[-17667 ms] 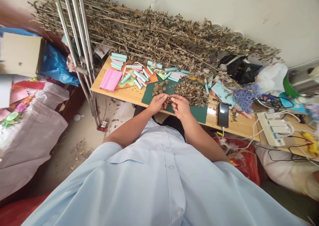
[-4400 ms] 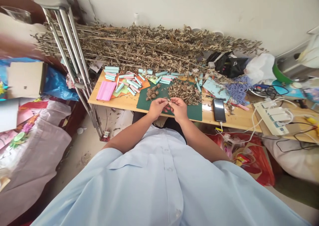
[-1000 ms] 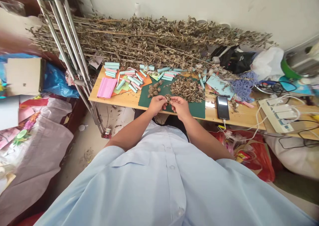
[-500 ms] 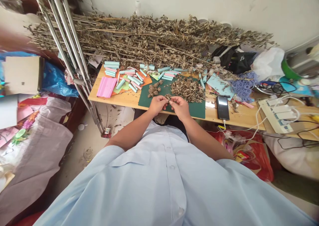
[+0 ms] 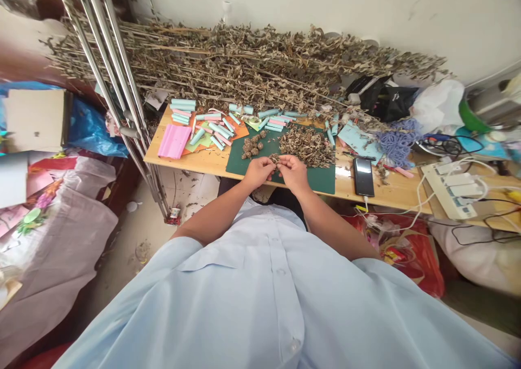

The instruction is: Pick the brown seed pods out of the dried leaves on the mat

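Right-hand fingertips sit slightly higher over the work than in the frame half a second earlier; the left hand and the items on the table show no clear displacement.

Hand state: the left hand (image 5: 259,172) and right hand (image 5: 294,173) pinch a small clump of dried leaves (image 5: 274,158) between thumbs and fingers. The other fingers are curled. The clump is near the front edge of the green cutting mat (image 5: 323,180); whether it touches the mat cannot be determined.

Adjacent items: a group of small brown balls (image 5: 252,147) lies on the mat beyond the left hand. A loose pile of dried leaves (image 5: 307,147) lies beyond the right hand. Blue and pink paper rolls (image 5: 197,137) lie farther left on the wooden table (image 5: 344,189). A smartphone (image 5: 363,176) lies right of the mat, with a charging cable (image 5: 366,201) at its near end.

Probable faults:
- Crumbling: excess finger pressure may fracture the brittle leaf.
- Loss of fragments: a loose pinch this close to the table edge may drop pieces onto the lap.
- Scattering: a wide right-hand sweep may disturb the pile.
- Snagging: the right forearm, if swung outward, may catch the cable and drag the smartphone.
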Demonstrator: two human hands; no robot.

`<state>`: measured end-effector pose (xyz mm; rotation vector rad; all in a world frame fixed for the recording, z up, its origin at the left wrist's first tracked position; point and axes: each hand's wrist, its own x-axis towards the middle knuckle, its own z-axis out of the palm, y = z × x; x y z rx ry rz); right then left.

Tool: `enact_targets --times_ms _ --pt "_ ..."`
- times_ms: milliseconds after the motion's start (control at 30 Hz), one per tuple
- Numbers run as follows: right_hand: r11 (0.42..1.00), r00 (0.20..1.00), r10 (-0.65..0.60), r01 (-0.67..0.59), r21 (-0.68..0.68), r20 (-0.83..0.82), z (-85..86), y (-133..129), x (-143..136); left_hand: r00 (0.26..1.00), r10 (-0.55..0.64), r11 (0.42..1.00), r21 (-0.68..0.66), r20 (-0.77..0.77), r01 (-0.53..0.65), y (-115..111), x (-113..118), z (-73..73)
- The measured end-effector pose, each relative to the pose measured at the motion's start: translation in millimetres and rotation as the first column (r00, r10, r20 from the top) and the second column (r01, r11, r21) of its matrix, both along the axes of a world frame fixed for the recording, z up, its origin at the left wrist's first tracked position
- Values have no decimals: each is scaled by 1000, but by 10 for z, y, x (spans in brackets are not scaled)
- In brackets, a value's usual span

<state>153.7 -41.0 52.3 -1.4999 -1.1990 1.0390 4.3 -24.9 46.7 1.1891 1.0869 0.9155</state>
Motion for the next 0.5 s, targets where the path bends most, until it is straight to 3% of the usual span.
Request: enact_targets --times_ms 500 --pt "999 993 32 -32 -4 116 80 -5 12 998 -43 999 -5 -51 43 5 -3 46"
